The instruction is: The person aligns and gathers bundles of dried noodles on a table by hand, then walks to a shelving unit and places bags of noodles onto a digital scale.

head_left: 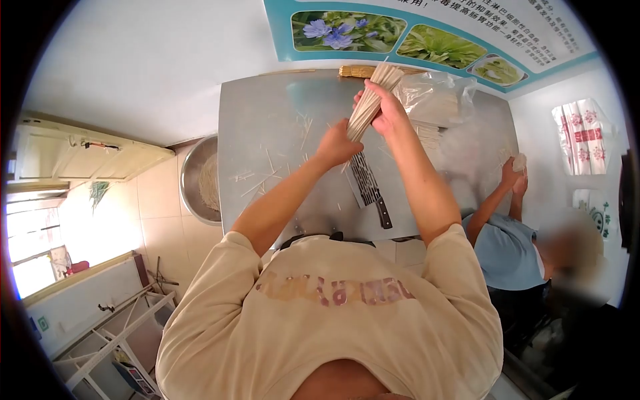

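A bundle of pale dried noodles (pixel 371 105) is held at a tilt above the metal table, with my two hands around it. My left hand (pixel 339 143) is closed around its lower end. My right hand (pixel 385 110) grips it higher up, and the loose upper ends fan out past the fingers. Below my left hand a kitchen knife (pixel 365 181) lies on the table, its dark-marked blade pointing away from me and its black handle towards me. Broken noodle pieces (pixel 267 179) are scattered to the left of it.
A clear plastic bag (pixel 437 97) with noodles lies at the back right, near a golden-brown bundle (pixel 357 71). Left of the table (pixel 257 107) stands a round metal basin (pixel 190 190) holding noodles. A co-worker (pixel 503 243) works at the right side, hands over the table.
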### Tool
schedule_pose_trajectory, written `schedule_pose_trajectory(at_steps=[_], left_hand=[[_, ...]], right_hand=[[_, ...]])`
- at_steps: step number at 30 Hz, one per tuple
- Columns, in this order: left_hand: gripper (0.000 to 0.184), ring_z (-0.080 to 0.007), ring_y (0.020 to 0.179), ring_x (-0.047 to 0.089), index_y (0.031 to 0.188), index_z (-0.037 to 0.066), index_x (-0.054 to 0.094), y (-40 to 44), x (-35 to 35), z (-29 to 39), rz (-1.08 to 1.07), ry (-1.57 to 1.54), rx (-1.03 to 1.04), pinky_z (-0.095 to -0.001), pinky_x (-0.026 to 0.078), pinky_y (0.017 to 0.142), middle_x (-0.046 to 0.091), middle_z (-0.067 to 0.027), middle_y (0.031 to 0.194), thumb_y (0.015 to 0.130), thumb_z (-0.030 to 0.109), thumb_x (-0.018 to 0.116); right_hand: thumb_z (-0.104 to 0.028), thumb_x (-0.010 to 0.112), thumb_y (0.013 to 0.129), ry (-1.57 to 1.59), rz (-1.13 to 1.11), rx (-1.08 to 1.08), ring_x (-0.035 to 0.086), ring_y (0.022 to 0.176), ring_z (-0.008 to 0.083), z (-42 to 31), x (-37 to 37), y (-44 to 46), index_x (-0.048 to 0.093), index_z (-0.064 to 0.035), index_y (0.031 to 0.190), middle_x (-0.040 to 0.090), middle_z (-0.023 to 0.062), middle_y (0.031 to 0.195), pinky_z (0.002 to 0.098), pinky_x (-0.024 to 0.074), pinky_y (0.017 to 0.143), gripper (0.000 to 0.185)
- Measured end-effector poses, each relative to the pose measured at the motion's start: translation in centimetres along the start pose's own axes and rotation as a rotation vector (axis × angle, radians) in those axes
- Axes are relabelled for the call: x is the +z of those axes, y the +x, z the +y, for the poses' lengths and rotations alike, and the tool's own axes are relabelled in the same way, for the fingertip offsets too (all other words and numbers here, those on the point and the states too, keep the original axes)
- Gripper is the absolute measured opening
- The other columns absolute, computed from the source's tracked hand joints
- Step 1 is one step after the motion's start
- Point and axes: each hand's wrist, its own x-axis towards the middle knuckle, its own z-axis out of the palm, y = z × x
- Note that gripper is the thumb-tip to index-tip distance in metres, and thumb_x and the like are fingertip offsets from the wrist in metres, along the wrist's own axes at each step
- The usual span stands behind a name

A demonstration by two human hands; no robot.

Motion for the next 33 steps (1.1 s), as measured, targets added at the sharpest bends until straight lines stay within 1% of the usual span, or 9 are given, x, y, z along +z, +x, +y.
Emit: schedule_pose_trajectory(at_steps=[1, 3, 7, 14, 17, 21, 24, 28, 33], left_hand=[[0.070, -0.0340, 0.093, 0.069, 0.130, -0.003, 0.045, -1.2, -0.4, -0.3, -0.001, 0.005, 0.004, -0.0433, 0.055, 0.079, 0.068, -0.0161, 0.104, 0.077, 0.031, 0.076], [0.059, -0.0184, 0.075, 0.058, 0.130, 0.000, 0.047, -4.0, -1.4, -1.1, -0.404, -0.877, -0.011, -0.0335, 0.052, 0.070, 0.057, -0.0052, 0.091, 0.080, 0.018, 0.070], [0.048, -0.0108, 0.072, 0.050, 0.128, 0.002, 0.048, -7.7, -1.6, -2.8, -0.718, -1.329, -0.112, -0.0305, 0.049, 0.068, 0.049, 0.0003, 0.085, 0.083, 0.009, 0.063], [0.051, -0.0138, 0.078, 0.056, 0.129, 0.003, 0.050, -10.9, 1.0, -7.2, -0.932, -1.213, -0.075, -0.0321, 0.052, 0.072, 0.055, -0.0017, 0.091, 0.082, 0.014, 0.068], [0.059, -0.0270, 0.106, 0.065, 0.134, 0.002, 0.048, -14.8, 1.7, -7.8, -0.937, -1.144, -0.183, -0.0421, 0.054, 0.096, 0.063, -0.0120, 0.116, 0.084, 0.018, 0.074], [0.059, -0.0309, 0.115, 0.063, 0.134, -0.001, 0.047, -19.3, 3.4, -7.8, -0.932, -1.141, -0.204, -0.0460, 0.052, 0.101, 0.062, -0.0182, 0.122, 0.087, 0.022, 0.074], [0.057, -0.0307, 0.113, 0.064, 0.134, -0.002, 0.047, -20.1, 3.9, -8.5, -0.805, -1.245, -0.383, -0.0443, 0.054, 0.098, 0.064, -0.0179, 0.119, 0.088, 0.021, 0.073], [0.054, -0.0304, 0.110, 0.065, 0.134, -0.002, 0.046, -18.7, 3.6, -7.0, -0.641, -0.956, -0.297, -0.0433, 0.055, 0.096, 0.064, -0.0183, 0.118, 0.091, 0.021, 0.069], [0.052, -0.0291, 0.103, 0.067, 0.134, -0.001, 0.046, -18.1, 1.9, -4.1, -0.834, -1.481, -0.277, -0.0440, 0.057, 0.089, 0.064, -0.0175, 0.116, 0.091, 0.021, 0.064]], right_hand=[[-0.041, 0.064, 0.094, 0.041, -0.169, 0.010, 0.064, 0.102, 0.0318, -0.5, 0.2, -2.8, 0.053, 0.0010, 0.121, 0.062, 0.0165, 0.107, 0.0502, 0.0525, 0.093, 0.051], [-0.078, 0.047, 0.087, -0.011, -0.498, 0.068, 0.051, 0.127, 0.0322, -0.2, -1.7, -4.8, 0.041, 0.0001, 0.143, 0.054, 0.0179, 0.134, 0.0554, 0.0413, 0.104, 0.096], [-0.085, 0.033, 0.086, 0.200, -0.663, 0.349, 0.042, 0.139, 0.0353, 6.3, -5.2, -5.5, 0.035, 0.0008, 0.148, 0.041, 0.0222, 0.151, 0.0577, 0.0380, 0.108, 0.106], [-0.069, 0.050, 0.092, 0.489, -0.600, 0.143, 0.044, 0.136, 0.0413, 12.4, -3.1, -9.2, 0.032, 0.0034, 0.148, 0.045, 0.0294, 0.144, 0.0602, 0.0357, 0.113, 0.093], [-0.061, 0.057, 0.092, 0.468, -0.585, 0.162, 0.046, 0.136, 0.0386, 14.3, -4.6, -12.3, 0.034, 0.0029, 0.147, 0.048, 0.0273, 0.143, 0.0588, 0.0364, 0.113, 0.087], [-0.055, 0.063, 0.091, 0.405, -0.556, 0.190, 0.054, 0.127, 0.0360, 16.6, -5.3, -16.3, 0.039, 0.0014, 0.146, 0.057, 0.0229, 0.133, 0.0575, 0.0405, 0.109, 0.082], [-0.046, 0.065, 0.091, 0.432, -0.524, 0.189, 0.058, 0.121, 0.0354, 16.8, -5.2, -16.8, 0.042, 0.0007, 0.144, 0.059, 0.0218, 0.128, 0.0562, 0.0443, 0.106, 0.075], [-0.045, 0.062, 0.093, 0.415, -0.489, 0.098, 0.057, 0.123, 0.0360, 14.9, -4.6, -15.9, 0.044, 0.0004, 0.142, 0.059, 0.0223, 0.129, 0.0561, 0.0445, 0.106, 0.069], [-0.046, 0.054, 0.097, 0.489, -0.566, 0.034, 0.055, 0.126, 0.0355, 12.4, -3.1, -16.2, 0.045, 0.0007, 0.141, 0.057, 0.0229, 0.130, 0.0560, 0.0447, 0.107, 0.065]])
